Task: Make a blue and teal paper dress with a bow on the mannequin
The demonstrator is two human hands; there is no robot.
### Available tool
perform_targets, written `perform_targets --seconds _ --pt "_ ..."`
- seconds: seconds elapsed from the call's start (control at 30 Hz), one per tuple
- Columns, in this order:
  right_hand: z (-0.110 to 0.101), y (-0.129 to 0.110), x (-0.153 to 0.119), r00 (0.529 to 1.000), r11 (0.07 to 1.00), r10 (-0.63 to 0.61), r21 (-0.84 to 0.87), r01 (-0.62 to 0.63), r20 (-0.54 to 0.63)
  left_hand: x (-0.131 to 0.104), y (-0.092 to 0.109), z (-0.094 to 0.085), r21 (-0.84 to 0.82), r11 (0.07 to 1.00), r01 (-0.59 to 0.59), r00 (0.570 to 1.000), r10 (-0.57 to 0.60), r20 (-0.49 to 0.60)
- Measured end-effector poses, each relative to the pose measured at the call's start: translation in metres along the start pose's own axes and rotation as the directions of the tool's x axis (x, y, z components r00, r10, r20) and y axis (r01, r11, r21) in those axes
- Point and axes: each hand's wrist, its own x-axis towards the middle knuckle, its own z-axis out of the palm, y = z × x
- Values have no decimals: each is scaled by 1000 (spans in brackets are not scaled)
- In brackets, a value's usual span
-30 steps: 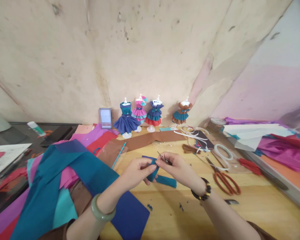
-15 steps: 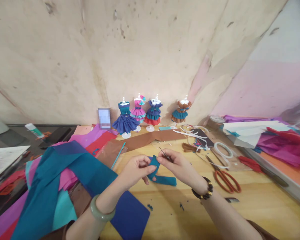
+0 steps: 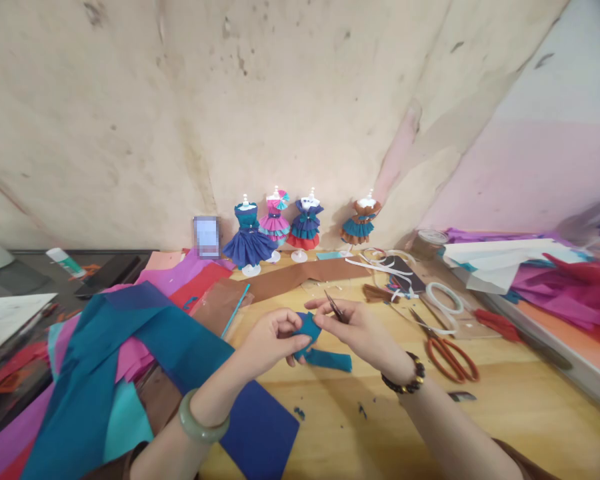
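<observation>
Between my two hands is a small piece of teal crepe paper. My left hand pinches its left side between thumb and fingers. The thumb and fingertips of my right hand are closed at its upper right edge. Slim dark pointed tweezers are tucked in the same right hand, tips pointing up and left. Below the fingers a narrow teal strip stretches right over the wooden table; whether it joins the held piece is hidden.
Dress forms in paper dresses, including a blue-skirted one, stand along the wall. Orange-handled scissors lie at right, near white tape rolls. Teal crepe sheets cover the left. A dark blue sheet lies in front.
The teal piece has turned and looks broader and rounder between my fingers. The tweezers have tilted slightly and shifted right in my right hand. The view has moved a little.
</observation>
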Motion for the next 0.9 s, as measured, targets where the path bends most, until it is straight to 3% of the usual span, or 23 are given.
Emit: perform_targets --seconds 0.13,0.33,0.6,0.9 --pt "0 1 0 999 999 52 -17 -52 15 1 -2 -2 26 1000 -12 999 11 32" --pt "3 -3 -1 999 997 12 -76 -16 -44 0 1 -3 66 998 -24 999 26 -31" --pt "11 -7 -7 996 977 -75 -202 65 -44 -5 8 3 -82 997 5 1000 -4 15" --pt "8 -10 -10 996 986 -74 -155 67 -40 -2 3 3 -39 999 -25 1000 25 -11"
